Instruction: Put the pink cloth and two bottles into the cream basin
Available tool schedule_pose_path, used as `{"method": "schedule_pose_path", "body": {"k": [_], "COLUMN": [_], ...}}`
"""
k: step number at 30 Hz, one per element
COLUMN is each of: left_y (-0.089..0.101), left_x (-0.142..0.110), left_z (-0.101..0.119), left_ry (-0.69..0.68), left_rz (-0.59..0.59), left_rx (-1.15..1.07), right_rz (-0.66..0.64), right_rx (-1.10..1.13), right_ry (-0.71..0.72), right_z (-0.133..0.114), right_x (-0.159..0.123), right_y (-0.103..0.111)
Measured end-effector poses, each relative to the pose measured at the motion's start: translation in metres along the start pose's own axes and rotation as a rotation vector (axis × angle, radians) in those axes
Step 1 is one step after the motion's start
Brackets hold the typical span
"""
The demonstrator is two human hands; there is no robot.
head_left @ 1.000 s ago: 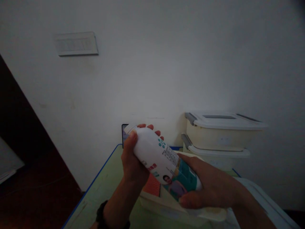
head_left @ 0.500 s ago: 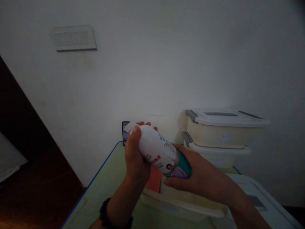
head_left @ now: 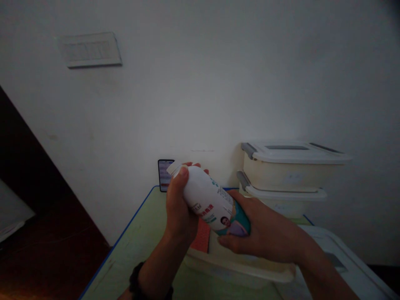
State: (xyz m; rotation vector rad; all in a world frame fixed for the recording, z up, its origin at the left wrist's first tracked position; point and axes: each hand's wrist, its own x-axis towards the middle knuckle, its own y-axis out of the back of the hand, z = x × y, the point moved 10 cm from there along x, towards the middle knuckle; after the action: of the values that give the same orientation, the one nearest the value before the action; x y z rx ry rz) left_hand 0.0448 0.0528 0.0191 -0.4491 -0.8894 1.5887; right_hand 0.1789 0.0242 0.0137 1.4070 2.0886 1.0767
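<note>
Between my two hands a white plastic bottle (head_left: pixel 206 196) with a teal and purple printed label is held tilted, its neck up to the left. My left hand (head_left: pixel 179 204) wraps round the shoulder, with the thumb lying just below the neck and the fingertips showing behind. At the base, my right hand (head_left: pixel 262 229) grips the bottle from the right, thumb underneath. Below the bottle is an open cream plastic bin (head_left: pixel 237 268) on the table. A red textured piece (head_left: pixel 201 237) lies in the bin, partly hidden by the bottle and my left hand.
Two lidded storage boxes (head_left: pixel 287 173) are stacked against the wall at the right. A loose white lid (head_left: pixel 331 250) lies in front of them. A phone (head_left: pixel 164 177) leans on the wall at the back edge of the green table (head_left: pixel 140 233). A vent-like panel (head_left: pixel 90 50) is on the wall.
The view has shifted slightly, and more of the phone shows. The bottle stays in both hands at nearly the same tilt, its label turned a little more toward me.
</note>
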Motion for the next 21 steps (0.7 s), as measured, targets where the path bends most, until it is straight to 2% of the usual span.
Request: {"method": "schedule_pose_path", "body": {"k": [6,13,17,21], "left_y": [-0.001,-0.007,-0.013,-0.025], "left_x": [0.001,0.001,0.001,-0.003], "left_z": [-0.001,-0.002,0.003,0.008], "left_ry": [0.025,0.045,0.03,0.04], "left_rz": [-0.006,-0.105,-0.199,-0.34], "left_rx": [0.029,0.011,-0.013,-0.101], "right_rz": [-0.032,-0.107,-0.192,-0.319], "right_rx": [0.013,0.125,0.288,0.473], "right_ry": [-0.027,0.018,0.095,0.129], "right_z": [0.004,0.005,0.002,0.001], "right_x": [0.0,0.003,0.003,0.0], "right_y": [-0.002,-0.006,-0.011,-0.02]}}
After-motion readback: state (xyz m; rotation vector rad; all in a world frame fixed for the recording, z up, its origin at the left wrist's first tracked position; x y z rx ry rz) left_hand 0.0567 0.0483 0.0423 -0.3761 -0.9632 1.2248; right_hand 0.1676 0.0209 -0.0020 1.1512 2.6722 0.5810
